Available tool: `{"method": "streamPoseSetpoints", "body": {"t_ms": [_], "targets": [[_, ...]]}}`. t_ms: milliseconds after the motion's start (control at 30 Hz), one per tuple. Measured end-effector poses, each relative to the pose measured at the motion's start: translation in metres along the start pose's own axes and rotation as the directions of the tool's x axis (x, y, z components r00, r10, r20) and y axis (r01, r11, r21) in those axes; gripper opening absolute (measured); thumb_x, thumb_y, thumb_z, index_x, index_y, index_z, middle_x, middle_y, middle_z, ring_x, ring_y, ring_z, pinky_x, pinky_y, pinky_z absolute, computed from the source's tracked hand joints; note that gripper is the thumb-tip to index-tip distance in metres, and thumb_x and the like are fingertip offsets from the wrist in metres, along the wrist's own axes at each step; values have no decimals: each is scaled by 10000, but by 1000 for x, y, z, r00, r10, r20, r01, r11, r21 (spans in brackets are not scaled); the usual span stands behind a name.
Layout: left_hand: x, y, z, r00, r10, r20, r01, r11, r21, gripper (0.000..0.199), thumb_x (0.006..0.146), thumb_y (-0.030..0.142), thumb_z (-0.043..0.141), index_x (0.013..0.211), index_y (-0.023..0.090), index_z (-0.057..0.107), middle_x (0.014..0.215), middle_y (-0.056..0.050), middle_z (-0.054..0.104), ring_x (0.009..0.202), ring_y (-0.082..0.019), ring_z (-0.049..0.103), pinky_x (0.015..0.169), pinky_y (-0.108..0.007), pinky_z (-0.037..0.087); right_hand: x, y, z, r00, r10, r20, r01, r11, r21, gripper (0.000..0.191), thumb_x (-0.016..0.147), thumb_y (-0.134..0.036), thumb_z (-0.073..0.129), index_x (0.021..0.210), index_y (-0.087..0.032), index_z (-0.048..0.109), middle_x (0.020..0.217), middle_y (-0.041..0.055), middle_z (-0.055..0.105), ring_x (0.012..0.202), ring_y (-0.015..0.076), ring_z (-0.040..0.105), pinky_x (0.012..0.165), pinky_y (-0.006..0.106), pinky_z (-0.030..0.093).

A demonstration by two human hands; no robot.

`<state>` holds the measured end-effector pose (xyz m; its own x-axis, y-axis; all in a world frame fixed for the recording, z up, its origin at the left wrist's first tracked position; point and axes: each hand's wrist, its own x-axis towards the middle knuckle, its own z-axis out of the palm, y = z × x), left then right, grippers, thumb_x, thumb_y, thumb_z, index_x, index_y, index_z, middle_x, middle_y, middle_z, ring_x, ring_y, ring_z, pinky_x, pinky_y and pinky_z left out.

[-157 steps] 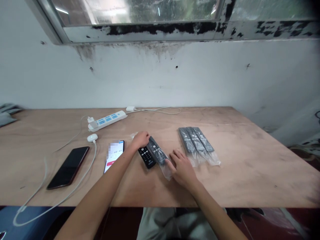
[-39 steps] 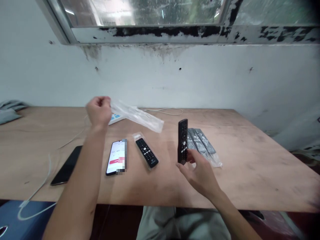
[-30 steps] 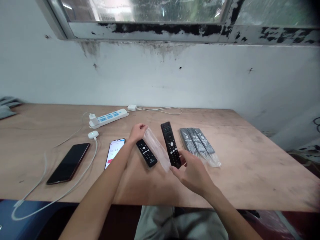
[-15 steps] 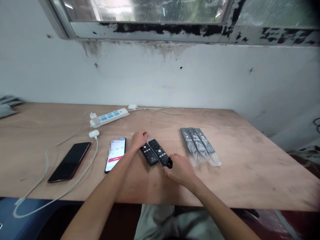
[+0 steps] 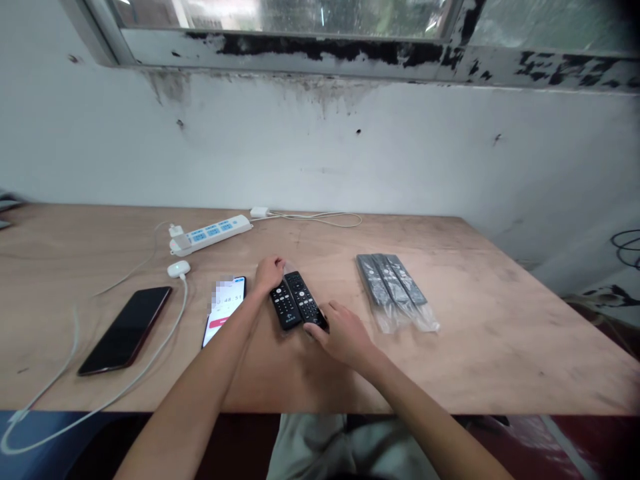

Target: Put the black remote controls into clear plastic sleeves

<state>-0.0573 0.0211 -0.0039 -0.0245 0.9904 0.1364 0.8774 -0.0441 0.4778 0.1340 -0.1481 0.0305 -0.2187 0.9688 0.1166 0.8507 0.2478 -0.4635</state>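
Note:
Two black remote controls lie side by side at a slant on the wooden table, with bits of clear plastic around their ends. My left hand (image 5: 270, 273) is closed at the far end of the left remote control (image 5: 285, 308), covering its top; the fingertips are partly hidden. My right hand (image 5: 344, 333) grips the near end of the right remote control (image 5: 306, 299), thumb on the near side and fingers along its right edge. To the right lie several grey-looking remotes in clear plastic sleeves (image 5: 393, 287), placed in a row.
Left of my left arm lies a lit phone (image 5: 225, 305), and farther left a dark phone (image 5: 127, 330) beside a white cable (image 5: 165, 347). A white power strip (image 5: 213, 235) with a plug stands behind them. A thin cable (image 5: 330, 217) loops near the wall.
My right hand has moved the right remote control leftward, closing the gap to the left one. My left hand stays at the far end. The view has shifted slightly.

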Motion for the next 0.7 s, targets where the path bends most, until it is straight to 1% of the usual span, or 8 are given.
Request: {"method": "streamPoseSetpoints", "body": {"t_ms": [67, 200, 233, 300, 367, 433, 533, 700], "targets": [[3, -3, 0, 1000, -1, -2, 1, 1000, 3, 279, 858, 268, 451, 914, 153, 699, 961, -106, 704, 869, -212, 627, 766, -273, 430, -4, 8, -10, 998, 17, -57, -20, 998, -53, 285, 870, -454, 512, 932, -190, 602, 910, 83, 649, 858, 224, 605, 703, 302, 412], [8, -6, 0, 1000, -10, -15, 10, 1000, 16, 285, 855, 274, 443, 898, 152, 696, 964, -109, 703, 871, -213, 624, 759, -268, 430, -14, 38, -34, 966, 156, -204, -206, 945, -254, 212, 877, -363, 505, 829, -183, 605, 879, 99, 646, 801, 224, 610, 661, 304, 395], [9, -6, 0, 1000, -13, -18, 13, 1000, 20, 284, 855, 276, 443, 894, 150, 696, 969, -110, 702, 875, -213, 624, 759, -265, 430, -16, 47, -38, 957, 197, -214, -257, 918, -302, 222, 880, -360, 496, 819, -180, 610, 863, 106, 651, 784, 227, 616, 643, 305, 393], [10, -6, -1, 999, -19, -25, 20, 999, 27, 282, 854, 278, 446, 888, 149, 694, 979, -111, 701, 882, -213, 624, 760, -262, 429, -18, 61, -41, 939, 295, -177, -342, 862, -375, 258, 874, -373, 495, 790, -167, 626, 808, 125, 664, 735, 234, 629, 606, 304, 389], [11, -7, -1, 999, -24, -30, 25, 999, 33, 281, 856, 278, 446, 883, 148, 693, 979, -113, 700, 883, -215, 624, 756, -261, 427, -17, 70, -39, 924, 362, -124, -379, 828, -413, 294, 866, -391, 497, 777, -151, 642, 786, 149, 677, 718, 247, 642, 588, 302, 390], [11, -7, -1, 999, -26, -34, 27, 999, 38, 279, 856, 276, 448, 886, 143, 692, 972, -118, 700, 880, -217, 625, 750, -262, 425, -14, 75, -34, 929, 364, -69, -358, 834, -420, 289, 876, -341, 474, 796, -131, 655, 799, 174, 686, 722, 258, 651, 587, 305, 393], [12, -8, 0, 999, -25, -35, 26, 999, 42, 270, 854, 265, 453, 884, 139, 691, 959, -120, 701, 870, -217, 627, 742, -262, 421, -10, 76, -29, 956, 292, 4, -267, 878, -397, 247, 870, -215, 442, 817, -121, 664, 794, 179, 690, 722, 251, 655, 608, 304, 394], [13, -9, 1, 999, -24, -41, 26, 999, 47, 282, 864, 269, 440, 893, 135, 687, 968, -125, 699, 877, -226, 625, 743, -271, 417, -10, 65, -25, 985, 165, 48, -139, 928, -345, 241, 870, -182, 424, 809, -149, 655, 811, 147, 694, 724, 236, 648, 613, 296, 375]]}}
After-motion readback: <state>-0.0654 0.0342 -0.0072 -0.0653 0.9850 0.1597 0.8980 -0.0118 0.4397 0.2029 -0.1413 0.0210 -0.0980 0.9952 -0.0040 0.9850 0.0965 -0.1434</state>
